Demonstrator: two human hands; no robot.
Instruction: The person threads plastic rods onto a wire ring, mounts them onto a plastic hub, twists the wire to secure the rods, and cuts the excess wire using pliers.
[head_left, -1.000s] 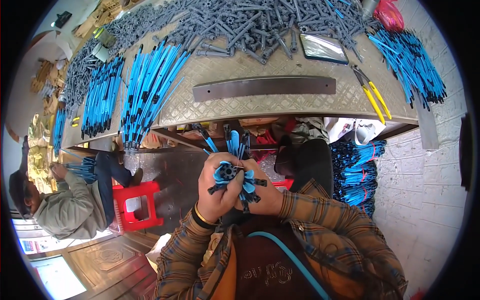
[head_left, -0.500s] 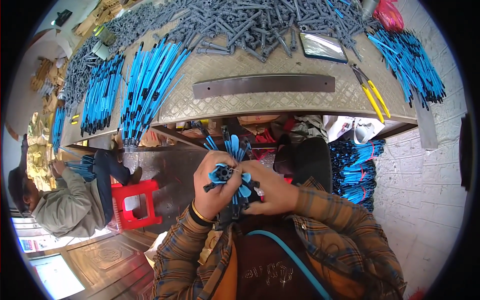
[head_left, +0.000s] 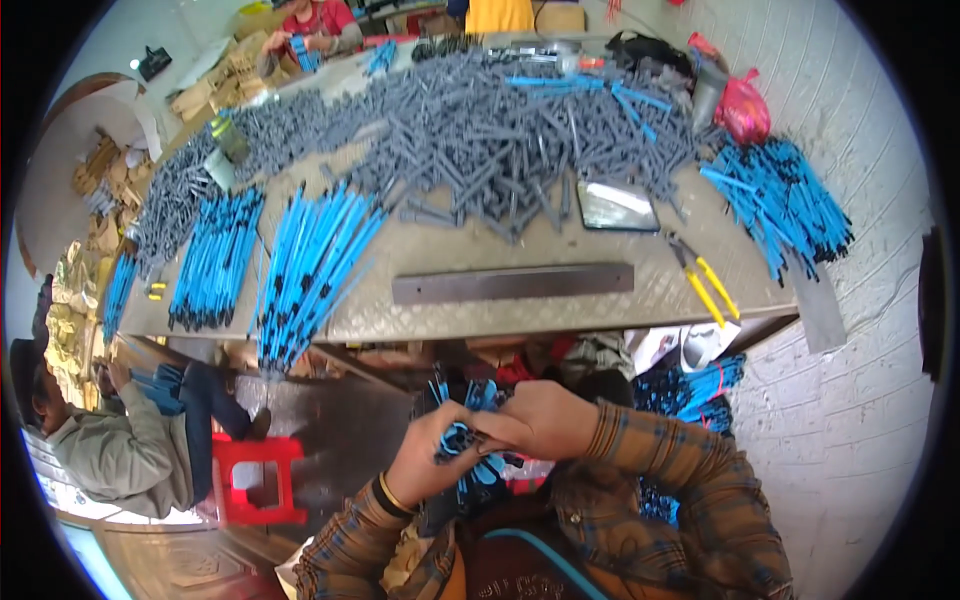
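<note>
Both hands meet below the near edge of the metal worktop (head_left: 560, 310). The left hand (head_left: 425, 465) has its grip clamped around a bundle of blue plastic rods with black tips (head_left: 470, 455); the right hand (head_left: 545, 420) pinches the bundle's top, fingers closed on it.

Both hands meet in front of the chest, below the table edge.

The left hand (head_left: 428, 460) curls upward, fingers closed, a thin band at its wrist. The right hand (head_left: 545, 420) reaches across, fingertips pinched against the left. Both forearms wear plaid sleeves, elbows bent outward.
</note>
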